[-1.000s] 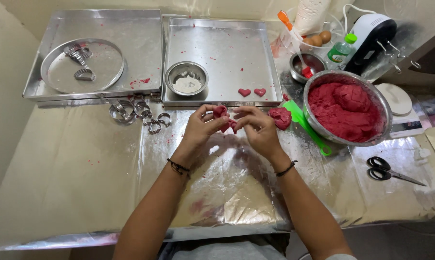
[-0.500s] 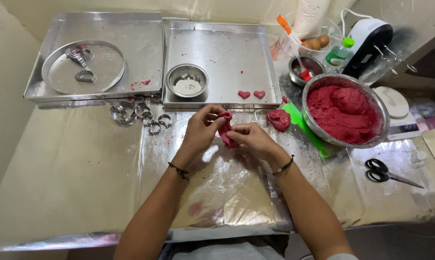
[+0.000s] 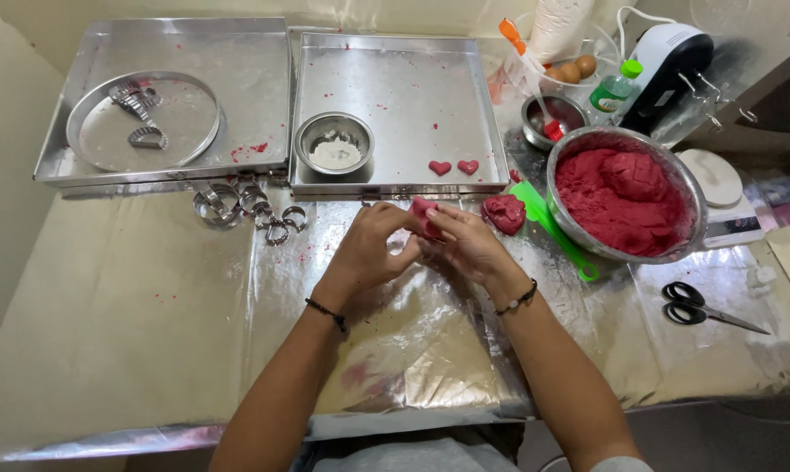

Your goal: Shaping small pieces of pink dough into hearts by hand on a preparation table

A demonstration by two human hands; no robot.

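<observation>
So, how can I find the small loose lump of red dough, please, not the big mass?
Start at the large steel bowl filled with red dough on the right. Just beside its left rim, the small lump lies directly on the foil-covered table, touching the green spatula. Unlike the two heart shapes, it is unshaped.

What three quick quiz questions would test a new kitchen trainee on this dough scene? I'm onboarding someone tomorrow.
1. True or false: both hands, left hand and right hand, hold the small red dough piece.
2. How many heart shapes lie on the square tray?
3. Where are the scissors: A) in the round pan, B) on the foil right of the big dough bowl?

Key: 1 true; 2 two; 3 B.
</observation>
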